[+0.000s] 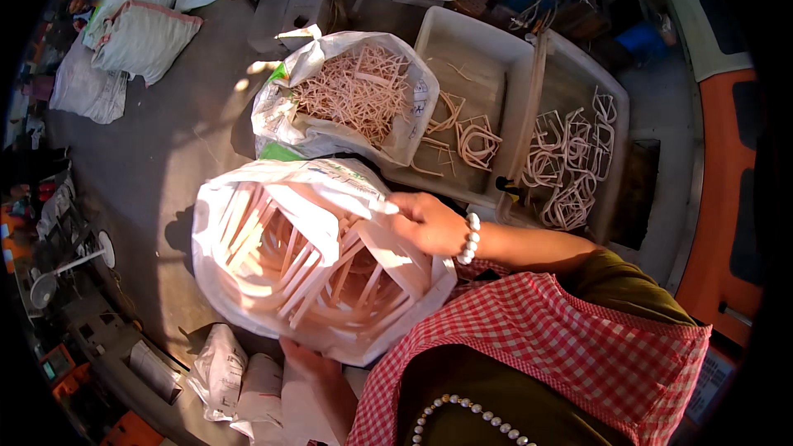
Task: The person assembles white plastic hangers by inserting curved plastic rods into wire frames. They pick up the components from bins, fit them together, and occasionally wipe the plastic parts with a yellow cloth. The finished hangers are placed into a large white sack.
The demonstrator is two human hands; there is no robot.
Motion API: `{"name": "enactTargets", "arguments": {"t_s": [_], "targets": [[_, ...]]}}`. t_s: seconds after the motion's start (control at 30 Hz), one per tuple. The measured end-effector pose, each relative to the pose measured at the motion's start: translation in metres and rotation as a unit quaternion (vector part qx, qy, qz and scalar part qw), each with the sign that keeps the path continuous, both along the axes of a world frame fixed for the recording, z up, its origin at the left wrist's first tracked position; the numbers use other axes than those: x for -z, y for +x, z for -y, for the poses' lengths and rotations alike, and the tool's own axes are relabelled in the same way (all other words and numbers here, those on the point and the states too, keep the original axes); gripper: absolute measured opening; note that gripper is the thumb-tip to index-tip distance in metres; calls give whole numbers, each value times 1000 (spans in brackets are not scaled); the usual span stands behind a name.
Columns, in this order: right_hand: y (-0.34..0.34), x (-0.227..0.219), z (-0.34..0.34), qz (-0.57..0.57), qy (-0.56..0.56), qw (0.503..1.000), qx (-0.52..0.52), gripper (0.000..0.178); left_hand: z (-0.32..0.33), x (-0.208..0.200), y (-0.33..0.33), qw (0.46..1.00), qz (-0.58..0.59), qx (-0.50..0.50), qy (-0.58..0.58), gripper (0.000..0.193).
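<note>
A large white woven sack (206, 272) stands open in front of me, filled with long pale pink strips (306, 289), some of them curved. My right hand (425, 223), with a white bead bracelet at the wrist, is closed on the sack's far right rim. At the sack's near side, my left hand (310, 359) touches its outside from below; the fingers are mostly hidden. Just beyond stands a second open white sack (425, 91), full of thin, short pink pieces (359, 91).
Behind to the right are two pale plastic tubs (471, 29), (607, 87) holding loops of pink strip (570, 165). Stuffed white sacks (149, 37) lie at the far left. More white bags (219, 372) stand near my left hand. An orange and white machine (719, 198) borders the right.
</note>
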State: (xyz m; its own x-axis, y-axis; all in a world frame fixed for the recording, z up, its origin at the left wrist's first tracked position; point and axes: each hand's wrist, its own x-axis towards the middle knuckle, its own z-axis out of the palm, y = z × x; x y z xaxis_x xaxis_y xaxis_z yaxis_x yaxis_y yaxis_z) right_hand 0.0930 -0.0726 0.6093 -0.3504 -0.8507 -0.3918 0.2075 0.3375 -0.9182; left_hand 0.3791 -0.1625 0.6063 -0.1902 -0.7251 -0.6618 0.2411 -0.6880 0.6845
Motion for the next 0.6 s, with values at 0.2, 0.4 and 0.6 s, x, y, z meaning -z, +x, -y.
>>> {"name": "enactTargets", "arguments": {"t_s": [0.2,0.4,0.6], "targets": [[17,64,-1,-288,35,957,-25,48,3,57,9,999,4,-6,50,43],[-17,-5,23,-300,13,952,-57,27,-6,1,-6,992,80,58,-85,43],[-42,-50,20,-292,6,955,-59,22,-4,-36,-36,999,8,-20,41,44]]}}
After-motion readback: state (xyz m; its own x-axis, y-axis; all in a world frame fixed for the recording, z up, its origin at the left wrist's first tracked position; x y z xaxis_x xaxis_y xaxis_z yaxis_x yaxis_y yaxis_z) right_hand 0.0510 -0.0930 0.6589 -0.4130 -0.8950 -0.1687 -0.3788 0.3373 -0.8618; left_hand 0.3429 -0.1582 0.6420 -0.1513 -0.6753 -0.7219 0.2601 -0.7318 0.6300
